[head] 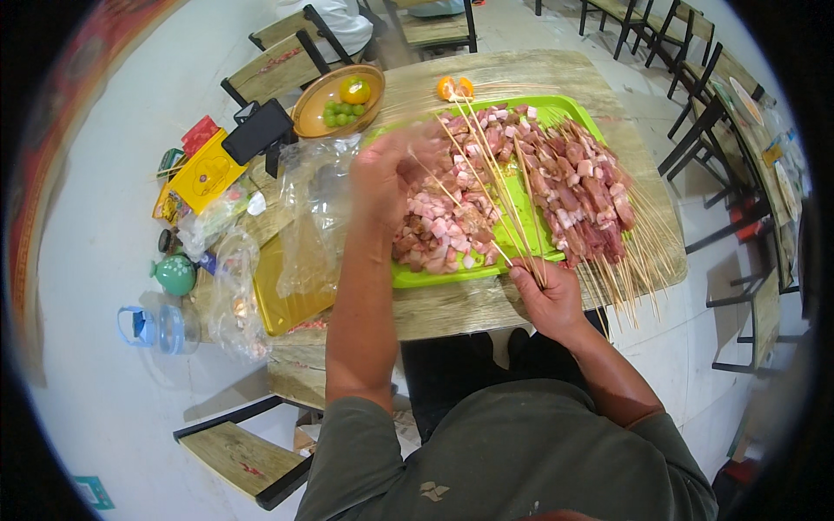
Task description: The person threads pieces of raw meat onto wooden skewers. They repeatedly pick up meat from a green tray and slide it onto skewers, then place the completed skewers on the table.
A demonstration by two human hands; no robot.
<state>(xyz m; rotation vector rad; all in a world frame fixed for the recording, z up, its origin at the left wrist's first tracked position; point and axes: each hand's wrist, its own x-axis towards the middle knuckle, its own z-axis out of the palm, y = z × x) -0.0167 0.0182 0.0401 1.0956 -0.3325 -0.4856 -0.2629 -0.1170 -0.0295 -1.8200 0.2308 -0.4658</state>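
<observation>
My right hand (pixel 550 293) grips the lower ends of several thin wooden skewers (pixel 505 189) at the front edge of a bright green tray (pixel 443 278). The skewers fan up and away over the tray. My left hand (pixel 394 172) is blurred above the tray's left part; its fingers are too smeared to show whether they hold anything. One skewer's tip reaches close to them. Beneath lies a pile of diced raw meat (pixel 446 231) with pale fatty cubes. On the tray's right, threaded meat skewers (pixel 583 189) are stacked, their bare sticks (pixel 642 273) sticking out over the table.
An orange bowl (pixel 306 124) holds green grapes (pixel 342 114) and a citrus fruit (pixel 355 90). Opened orange pieces (pixel 455 88) lie behind the tray. Left are a phone (pixel 258 132) on a stand, clear plastic bags (pixel 313 221), a yellow tray (pixel 287 293) and a yellow box (pixel 207 172). Chairs (pixel 273 65) surround the table.
</observation>
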